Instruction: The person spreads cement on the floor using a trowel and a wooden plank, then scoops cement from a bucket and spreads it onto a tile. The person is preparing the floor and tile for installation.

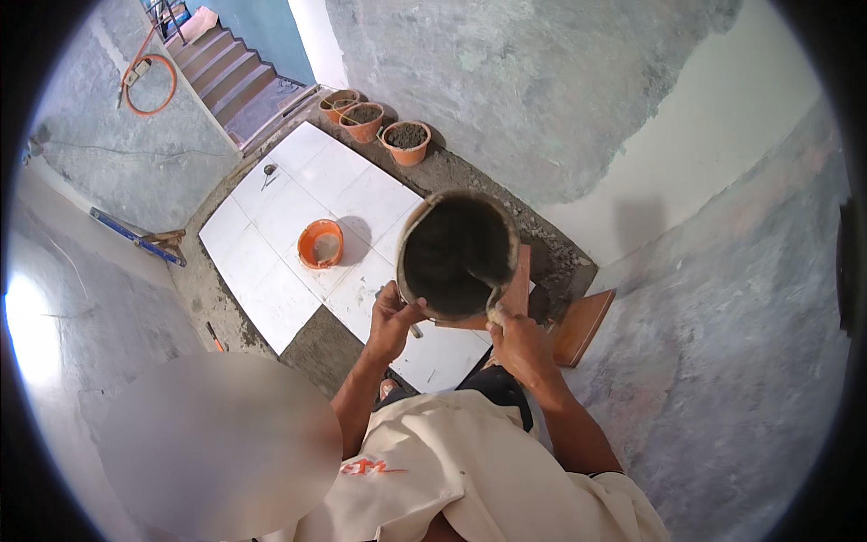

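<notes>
A round bucket point(409, 217) with a mortar-smeared rim is held up in front of me, its dark inside facing up at me. My left hand point(394, 321) is closed on the lower left of its rim, thumb over the edge. My right hand point(522, 343) is closed at the lower right of the rim, on a pale piece that may be part of the bucket or a tool handle; I cannot tell which. What lies deep inside is too dark to make out. Below stand my feet, by white floor tiles point(271, 294).
An orange bucket point(320, 244) stands on the tiles, near a small dark tool point(269, 172). Mortar-filled buckets point(405, 144) line the far wall. Brown tiles point(585, 327) lean at the right wall. A blue level point(135, 237) lies left. Stairs point(221, 72) rise at the far left.
</notes>
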### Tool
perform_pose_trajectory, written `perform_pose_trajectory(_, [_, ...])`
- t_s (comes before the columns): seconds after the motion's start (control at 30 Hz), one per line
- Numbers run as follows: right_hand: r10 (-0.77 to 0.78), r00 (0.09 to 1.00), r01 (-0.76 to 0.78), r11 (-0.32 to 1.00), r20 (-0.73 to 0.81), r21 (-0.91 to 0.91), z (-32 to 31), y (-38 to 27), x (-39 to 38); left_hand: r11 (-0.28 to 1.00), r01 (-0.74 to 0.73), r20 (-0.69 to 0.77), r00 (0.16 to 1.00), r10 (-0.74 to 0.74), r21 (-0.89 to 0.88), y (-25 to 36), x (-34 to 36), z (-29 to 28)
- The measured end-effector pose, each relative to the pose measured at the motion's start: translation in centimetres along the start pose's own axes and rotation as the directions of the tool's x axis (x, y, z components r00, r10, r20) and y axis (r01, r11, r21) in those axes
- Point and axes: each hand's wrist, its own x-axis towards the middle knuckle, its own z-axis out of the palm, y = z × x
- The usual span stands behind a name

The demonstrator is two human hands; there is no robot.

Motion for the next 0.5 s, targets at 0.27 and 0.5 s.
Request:
perform_pose_trajectory(0.27, [-0.079,0.981,0.078,0.997,-0.179,-0.015,-0.8,-1.8,2.4,0.999,0.054,0.080,0.995,-0.054,0.006,-0.4,-0.1,0.1])
perform_pose_trajectory(0.5, [-0.284,0.958,0.245,0.889,-0.047,-0.386,0.5,-3.6,-0.2,0.989,-0.027,0.107,0.994,0.011,0.145,2.0,1.6,-0.1])
